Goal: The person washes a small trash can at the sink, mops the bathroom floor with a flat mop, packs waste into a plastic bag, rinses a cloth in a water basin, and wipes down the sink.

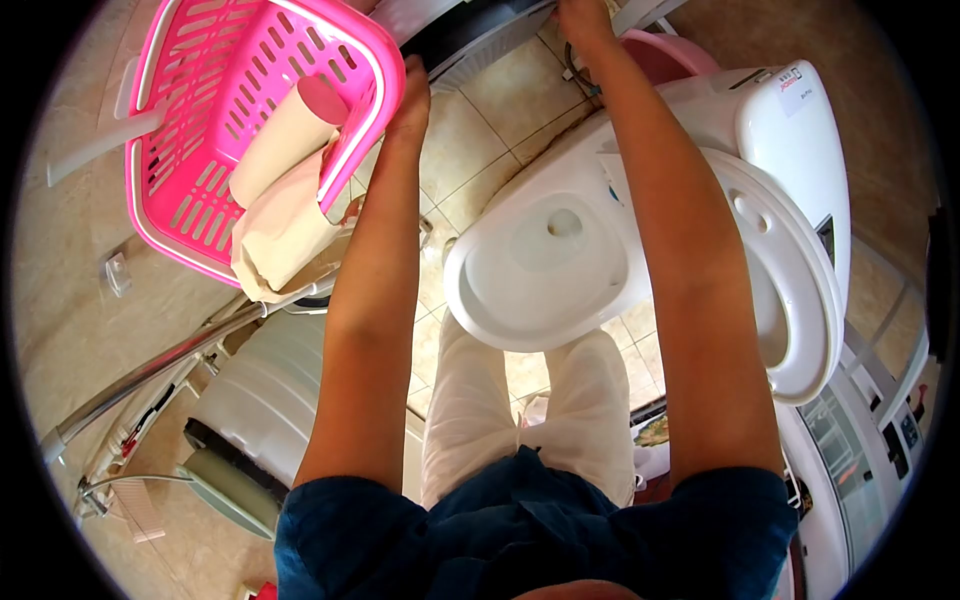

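Panel: a dark-grey piece [478, 42], beyond the toilet [548, 188] on the side away from the person; its top is cut off by the view's edge.
Long axis: crosswise from hand to hand, its right end farther from the person than its left; a ribbed grey face slopes down toward the toilet.
Left of the toilet: a pink slotted basket [376, 62], holding a beige roll [285, 142] and a crumpled beige wrapper [285, 235]; below it runs a metal rail [165, 372].
Behind the toilet: a pink tub [668, 55], partly covered by the right forearm.
In the way: the basket's rim overlaps the left hand; the right arm crosses over the toilet.
Left hand [410, 108]: forward of the toilet's left side, arm extended, at the panel's left end; fingers hidden, so grip and opening cannot be told.
Right hand [588, 28]: beyond the toilet, arm stretched, at the panel's right end; cropped, closure unclear.
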Demonstrator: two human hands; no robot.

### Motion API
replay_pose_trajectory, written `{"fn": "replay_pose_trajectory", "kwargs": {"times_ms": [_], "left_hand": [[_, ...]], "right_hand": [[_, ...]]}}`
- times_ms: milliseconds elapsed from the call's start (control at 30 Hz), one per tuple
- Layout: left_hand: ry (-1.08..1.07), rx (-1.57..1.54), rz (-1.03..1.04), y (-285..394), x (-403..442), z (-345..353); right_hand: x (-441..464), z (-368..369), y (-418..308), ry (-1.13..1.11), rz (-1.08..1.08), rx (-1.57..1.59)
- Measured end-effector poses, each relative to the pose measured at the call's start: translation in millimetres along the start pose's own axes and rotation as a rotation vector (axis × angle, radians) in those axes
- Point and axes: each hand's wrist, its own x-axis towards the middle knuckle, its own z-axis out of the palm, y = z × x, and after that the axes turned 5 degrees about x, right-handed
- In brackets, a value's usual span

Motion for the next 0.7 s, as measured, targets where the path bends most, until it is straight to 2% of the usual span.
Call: {"fn": "replay_pose_trajectory", "kwargs": {"times_ms": [33,133,200,300,333,367,433,533,633,700], "left_hand": [[-0.007,-0.029,-0.023,4.1,-1.0,-3.5],[0.015,-0.084,-0.03,6.3,0.4,-2.0],[0.119,-0.19,0.078,-12.6,8.6,22.2],[0.46,0.006,0.462,-49.8,32.3,65.8],[0.439,-0.179,0.404,-53.5,34.6,71.1],[0.415,-0.364,0.345,-57.2,36.9,76.1],[0.35,-0.468,0.259,-47.7,35.3,65.3],[0.282,-0.327,0.252,-7.6,15.0,22.0],[0.299,-0.196,0.155,3.0,6.1,14.8],[0.291,-0.085,0.134,-1.2,7.4,18.2]], "right_hand": [[-3.9,-1.7,-8.1,-0.007,0.008,-0.052],[50.7,14.0,58.1,0.243,-0.576,-0.507],[43.9,13.3,46.8,0.194,-0.484,-0.468],[24.6,8.6,21.2,0.143,-0.388,-0.486],[23.9,7.7,20.0,0.13,-0.364,-0.504],[22.9,9.1,20.1,0.22,-0.518,-0.539],[25.2,14.2,27.6,0.4,-0.828,-0.6],[16.1,8.0,9.8,0.308,-0.956,-0.773],[-2.0,7.4,-13.7,0.126,-0.883,-0.83],[-0.8,9.7,-19.9,0.171,-0.985,-0.755]]}}
